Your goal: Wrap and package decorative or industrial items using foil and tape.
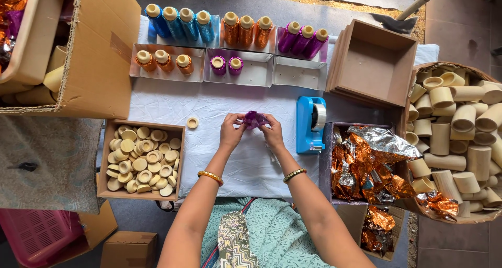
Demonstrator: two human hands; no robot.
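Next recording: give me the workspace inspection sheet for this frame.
Surface: white cloth-covered table.
Job's things: purple foil piece held between both hands.
Clutter: blue tape dispenser; box of cream caps; one loose cap; trays of foil-wrapped spools; box of orange foil; basket of bare tubes.
Grippers: left hand and right hand, fingers pinching the foil.
Cables: nothing seen.
Surroundings: cardboard boxes, pink crate.
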